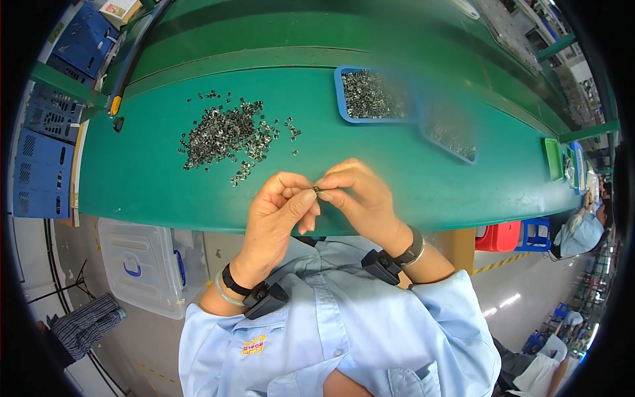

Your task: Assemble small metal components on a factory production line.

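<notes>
Above the near edge of the green tabletop, my left hand [281, 202] and my right hand [360, 198] meet at the fingertips. Between them they pinch a small dark metallic part [317, 190], mostly covered by the fingers. Its exact kind is too small to make out. A loose pile of small black and silver parts [225, 135] lies on the table, ahead and to the left of my hands. Farther off to the right, a blue tray [342, 99] holds many similar small parts.
Beside the blue tray stands a second tray [453, 153], blurred by a haze. A green tray [553, 159] sits at the table's right end. Blue crates [43, 175] stack at the left. Below the table are a clear lidded box [142, 264] and a red stool [497, 237].
</notes>
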A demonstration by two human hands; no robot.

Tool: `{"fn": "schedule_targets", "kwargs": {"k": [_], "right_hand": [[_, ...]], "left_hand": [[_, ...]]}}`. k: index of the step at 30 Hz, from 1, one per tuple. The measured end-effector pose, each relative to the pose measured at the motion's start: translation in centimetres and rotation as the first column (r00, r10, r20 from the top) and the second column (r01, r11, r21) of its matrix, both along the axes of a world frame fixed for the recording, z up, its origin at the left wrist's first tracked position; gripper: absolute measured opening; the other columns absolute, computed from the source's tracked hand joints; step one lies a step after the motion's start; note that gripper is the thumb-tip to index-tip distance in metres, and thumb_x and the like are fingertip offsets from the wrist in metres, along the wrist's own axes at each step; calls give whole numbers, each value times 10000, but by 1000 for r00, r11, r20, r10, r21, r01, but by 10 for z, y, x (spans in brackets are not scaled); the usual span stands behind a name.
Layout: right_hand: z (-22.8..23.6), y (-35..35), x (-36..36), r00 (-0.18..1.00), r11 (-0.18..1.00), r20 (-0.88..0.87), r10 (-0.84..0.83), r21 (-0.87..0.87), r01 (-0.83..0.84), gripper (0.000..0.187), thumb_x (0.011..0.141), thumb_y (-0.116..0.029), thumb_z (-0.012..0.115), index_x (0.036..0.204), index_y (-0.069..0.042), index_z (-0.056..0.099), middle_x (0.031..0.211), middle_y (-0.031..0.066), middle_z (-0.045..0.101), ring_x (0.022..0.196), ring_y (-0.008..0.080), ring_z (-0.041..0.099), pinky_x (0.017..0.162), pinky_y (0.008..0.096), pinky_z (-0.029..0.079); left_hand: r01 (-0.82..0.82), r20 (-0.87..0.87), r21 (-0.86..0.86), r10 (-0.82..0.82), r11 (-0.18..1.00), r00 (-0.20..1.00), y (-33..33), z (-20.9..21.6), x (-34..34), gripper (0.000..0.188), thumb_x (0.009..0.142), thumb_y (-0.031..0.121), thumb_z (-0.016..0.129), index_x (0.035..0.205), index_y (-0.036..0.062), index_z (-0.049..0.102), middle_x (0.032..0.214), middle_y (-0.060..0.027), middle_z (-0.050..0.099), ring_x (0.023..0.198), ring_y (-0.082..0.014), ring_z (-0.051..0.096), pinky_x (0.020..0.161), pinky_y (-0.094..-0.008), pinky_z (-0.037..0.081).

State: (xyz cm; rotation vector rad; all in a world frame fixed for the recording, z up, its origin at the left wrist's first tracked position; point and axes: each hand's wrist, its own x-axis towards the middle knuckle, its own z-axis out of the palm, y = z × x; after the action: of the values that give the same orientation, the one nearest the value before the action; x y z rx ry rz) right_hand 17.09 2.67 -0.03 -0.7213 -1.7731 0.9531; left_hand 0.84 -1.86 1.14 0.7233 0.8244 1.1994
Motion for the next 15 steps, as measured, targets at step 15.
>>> {"fn": "schedule_targets", "kwargs": {"k": [15], "right_hand": [[23, 87, 40, 834, 883, 312, -455, 275, 379, 127, 796, -68, 648, 915, -29, 631, 887, 92, 616, 798, 237, 600, 713, 322, 488]], "left_hand": [[5, 12, -89, -4, 996, 1000, 0, -22, -19, 123, 937, 171, 544, 966, 52, 540, 702, -38, 578, 552, -98, 515, 471, -218, 386]]}}
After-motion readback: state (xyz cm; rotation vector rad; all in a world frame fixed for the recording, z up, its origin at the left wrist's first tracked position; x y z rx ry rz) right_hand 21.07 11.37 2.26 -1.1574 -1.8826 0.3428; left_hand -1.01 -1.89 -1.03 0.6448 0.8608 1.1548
